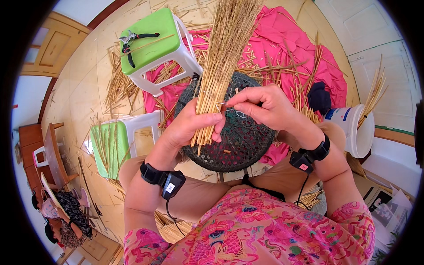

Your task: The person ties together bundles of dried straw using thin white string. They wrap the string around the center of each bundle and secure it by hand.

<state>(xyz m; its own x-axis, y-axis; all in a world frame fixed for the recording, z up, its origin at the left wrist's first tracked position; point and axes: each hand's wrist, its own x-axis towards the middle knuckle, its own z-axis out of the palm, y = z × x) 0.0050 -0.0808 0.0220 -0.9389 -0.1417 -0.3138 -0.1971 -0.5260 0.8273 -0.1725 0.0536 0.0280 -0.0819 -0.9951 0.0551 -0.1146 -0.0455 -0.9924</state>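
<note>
My left hand (198,121) is closed around the lower stalks of a flat bundle of straw stalks (220,63), whose bushy heads fan out away from me. Between the thumb and forefinger of my right hand (261,102) is a thin metal needle (222,104); its tip touches the right side of the stalks. White thread (240,114) hangs in a loop near my right fingertips. Under both hands lies a round, dark, net-covered basket or stand (245,145) with small cut stalk pieces on it. Part of my left palm is hidden behind the bundle.
Pruning shears (131,46) lie on a green and white plastic stool (152,49). A second stool (111,149) holds stalks. Cut stalks litter a pink cloth (275,29) and the tiled floor. A white bucket (351,129) lies tipped at right. Other people (63,215) sit at lower left.
</note>
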